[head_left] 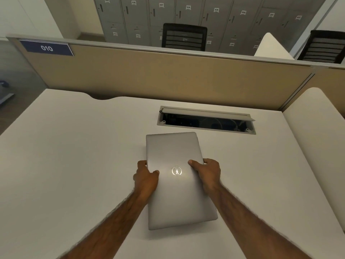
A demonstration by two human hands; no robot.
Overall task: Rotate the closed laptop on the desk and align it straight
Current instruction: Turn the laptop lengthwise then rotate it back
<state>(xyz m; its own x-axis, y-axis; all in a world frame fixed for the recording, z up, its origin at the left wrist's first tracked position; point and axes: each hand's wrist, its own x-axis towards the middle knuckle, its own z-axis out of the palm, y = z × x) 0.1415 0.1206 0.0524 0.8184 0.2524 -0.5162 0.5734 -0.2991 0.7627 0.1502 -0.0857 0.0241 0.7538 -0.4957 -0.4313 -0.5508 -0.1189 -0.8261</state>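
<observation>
A closed silver laptop [175,150] with a round logo on its lid lies on the white desk [74,156]. Its long side runs away from me, with the near end turned slightly to the right. My left hand [146,176] grips the laptop's left long edge, thumb on the lid and fingers curled around the edge. My right hand [206,172] grips the right long edge the same way, level with the logo. Both hands hold the middle of the laptop.
An open cable hatch [205,120] is set into the desk just beyond the laptop. A tan partition [149,75] with a blue "010" sign [46,48] closes the far edge. A white side panel [317,137] stands on the right. Black chairs and grey lockers lie behind.
</observation>
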